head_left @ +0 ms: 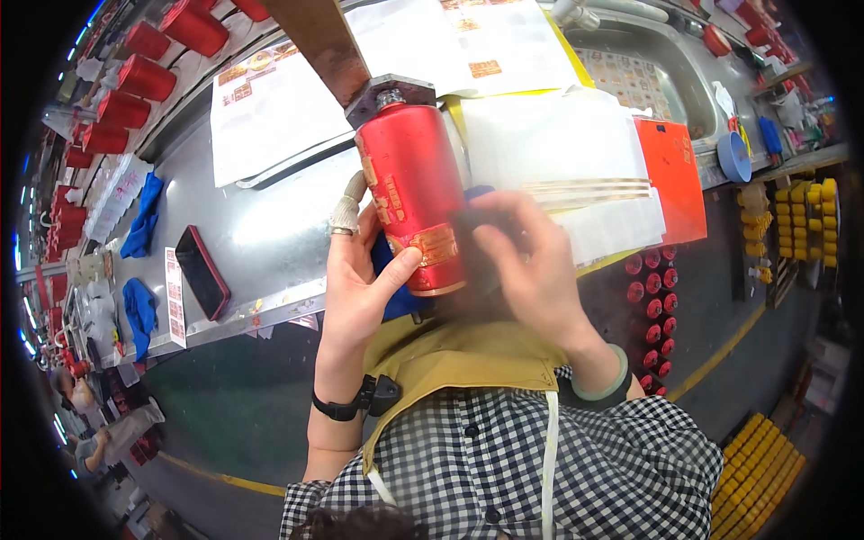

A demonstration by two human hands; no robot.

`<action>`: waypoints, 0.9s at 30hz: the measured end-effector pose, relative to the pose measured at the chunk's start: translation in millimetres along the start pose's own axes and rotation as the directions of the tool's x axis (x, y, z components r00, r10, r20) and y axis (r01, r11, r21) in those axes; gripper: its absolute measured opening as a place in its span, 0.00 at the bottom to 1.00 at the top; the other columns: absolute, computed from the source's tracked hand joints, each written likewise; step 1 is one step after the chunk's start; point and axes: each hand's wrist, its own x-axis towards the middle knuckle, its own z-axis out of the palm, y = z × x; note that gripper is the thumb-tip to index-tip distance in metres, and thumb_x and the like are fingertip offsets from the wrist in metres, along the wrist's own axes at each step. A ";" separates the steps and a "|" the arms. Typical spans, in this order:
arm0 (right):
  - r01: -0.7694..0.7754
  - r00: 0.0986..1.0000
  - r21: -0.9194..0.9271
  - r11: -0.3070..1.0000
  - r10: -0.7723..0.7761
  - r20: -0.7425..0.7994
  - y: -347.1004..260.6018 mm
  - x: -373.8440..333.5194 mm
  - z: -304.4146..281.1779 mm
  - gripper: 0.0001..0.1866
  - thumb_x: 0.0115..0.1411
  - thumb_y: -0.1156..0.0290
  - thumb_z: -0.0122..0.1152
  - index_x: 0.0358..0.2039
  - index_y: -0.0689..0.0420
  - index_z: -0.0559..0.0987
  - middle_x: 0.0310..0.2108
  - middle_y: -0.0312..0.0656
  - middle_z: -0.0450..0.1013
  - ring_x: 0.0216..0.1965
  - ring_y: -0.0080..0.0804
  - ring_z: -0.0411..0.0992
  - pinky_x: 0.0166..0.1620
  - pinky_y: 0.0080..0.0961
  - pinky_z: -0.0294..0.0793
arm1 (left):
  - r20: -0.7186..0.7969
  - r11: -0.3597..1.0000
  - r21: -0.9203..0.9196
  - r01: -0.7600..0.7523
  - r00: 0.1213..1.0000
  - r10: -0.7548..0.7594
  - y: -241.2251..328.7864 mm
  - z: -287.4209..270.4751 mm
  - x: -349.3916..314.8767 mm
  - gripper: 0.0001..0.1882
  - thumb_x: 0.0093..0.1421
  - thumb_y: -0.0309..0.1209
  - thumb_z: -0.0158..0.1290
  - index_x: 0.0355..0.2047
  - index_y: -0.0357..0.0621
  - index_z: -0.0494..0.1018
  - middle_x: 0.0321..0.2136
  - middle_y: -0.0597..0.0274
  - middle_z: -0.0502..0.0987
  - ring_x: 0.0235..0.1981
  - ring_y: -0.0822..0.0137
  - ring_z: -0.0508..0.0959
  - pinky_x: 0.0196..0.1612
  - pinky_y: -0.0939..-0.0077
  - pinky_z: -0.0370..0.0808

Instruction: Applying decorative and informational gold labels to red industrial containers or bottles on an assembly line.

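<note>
My left hand (358, 265) grips a red bottle (409, 180) with gold decoration, thumb pressed on the label near its base. A pale covering wraps one fingertip of that hand. The bottle lies tilted, base toward me, and its bare neck sits at a dark metal block (396, 94) on the end of a brown bar (319, 36). Against the bottle's right side, my right hand (531, 265) is closed on a dark, soft-looking pad (477, 261). Motion smears the pad, so its exact kind is unclear. Something blue shows partly behind the bottle.
White printed sheets (540, 144) and a red-orange card (673, 180) lie right of the bottle. A phone (202, 272) and blue cloths (139, 306) are on the steel table at left. Beyond the sheets is a sink (688, 81). Red bottles (652, 310) stand low on the right.
</note>
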 end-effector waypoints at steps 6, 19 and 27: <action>0.154 0.986 -0.130 0.979 -0.161 -0.045 -11.7 17.7 -16.3 0.11 0.61 0.83 0.62 0.45 0.60 0.82 0.38 0.47 0.78 0.41 0.48 0.77 0.46 0.37 0.76 | -0.108 0.975 0.205 -0.085 0.988 0.109 -1.7 15.8 -3.8 0.44 0.60 0.21 0.63 0.74 0.35 0.53 0.64 0.47 0.69 0.64 0.59 0.71 0.68 0.63 0.67; 0.562 0.824 -0.256 0.787 -0.506 0.255 -10.8 56.1 -15.2 0.13 0.55 0.83 0.65 0.40 0.54 0.84 0.34 0.37 0.80 0.37 0.39 0.72 0.43 0.35 0.73 | -0.078 0.923 0.375 -0.087 0.989 0.125 3.4 28.6 -17.3 0.59 0.55 0.29 0.72 0.76 0.33 0.42 0.69 0.44 0.60 0.70 0.56 0.64 0.71 0.61 0.64; 0.765 0.644 -0.263 0.588 -0.685 0.340 -5.0 38.9 -28.1 0.11 0.53 0.73 0.68 0.38 0.51 0.86 0.39 0.31 0.83 0.41 0.31 0.78 0.47 0.32 0.70 | -0.053 0.807 0.556 -0.199 0.960 0.273 -22.5 18.0 -28.1 0.65 0.43 0.34 0.80 0.74 0.31 0.49 0.64 0.39 0.63 0.63 0.46 0.69 0.66 0.57 0.67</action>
